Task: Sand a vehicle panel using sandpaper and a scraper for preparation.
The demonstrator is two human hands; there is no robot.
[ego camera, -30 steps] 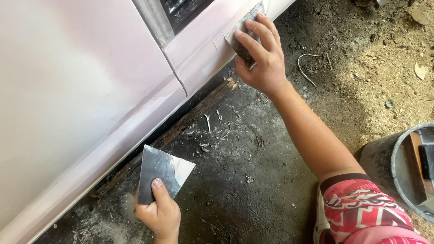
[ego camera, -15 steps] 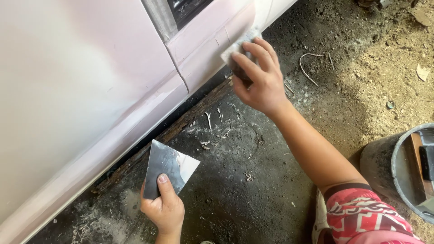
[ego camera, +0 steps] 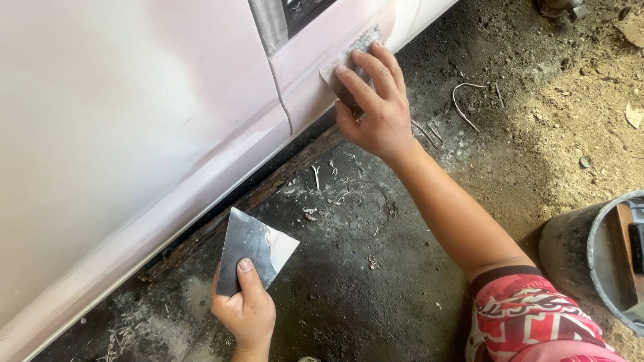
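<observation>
A: What's over on the left?

B: The pale pink car panel (ego camera: pixel 121 121), and low beside it the left hand (ego camera: pixel 245 312), its grip closed with the thumb pinning a thin metal plate (ego camera: pixel 255 251) smeared with grey filler. Looks light and stiff; best held by the clean lower corner, as the edges seem sharp.

A: And to the right?

B: The right hand (ego camera: pixel 376 110) presses a flat spreader (ego camera: pixel 349 64) against the panel's lower sill, fingers laid over it. A metal bucket (ego camera: pixel 590 258) stands at the far right on the dirty floor (ego camera: pixel 376 268).

bucket (ego camera: pixel 570 248) on ground right of car panel (ego camera: pixel 121 114), wire (ego camera: pixel 463 100) between.
</observation>
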